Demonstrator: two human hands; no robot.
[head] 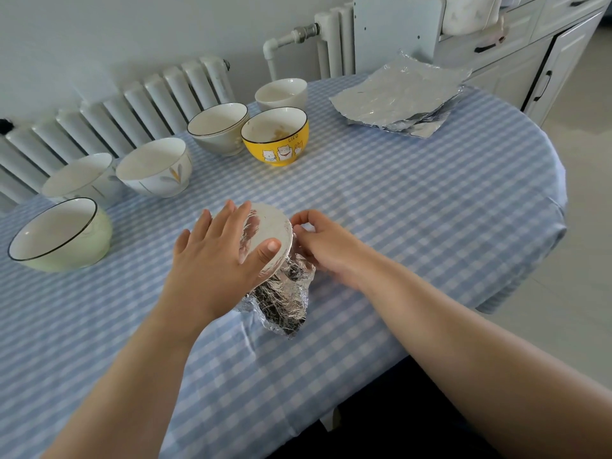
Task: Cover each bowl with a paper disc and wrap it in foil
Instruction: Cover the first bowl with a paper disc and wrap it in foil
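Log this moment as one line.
left hand presses white paper disc | right hand pinches crinkled silver foil | six bowls uncovered

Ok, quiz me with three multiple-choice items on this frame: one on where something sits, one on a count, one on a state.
1. Where is the stack of foil sheets?
A. far right of the table
B. under the yellow bowl
C. on the floor

2. How many bowls stand uncovered?
A. three
B. six
C. nine

3. What is the left hand doing?
A. hanging idle
B. pressing flat on the paper disc
C. lifting a bowl

Answers: 1 A, it lies beyond the bowls to the right. 2 B, six open rims show. 3 B, straight fingers lie on the disc atop the foil-wrapped bowl.
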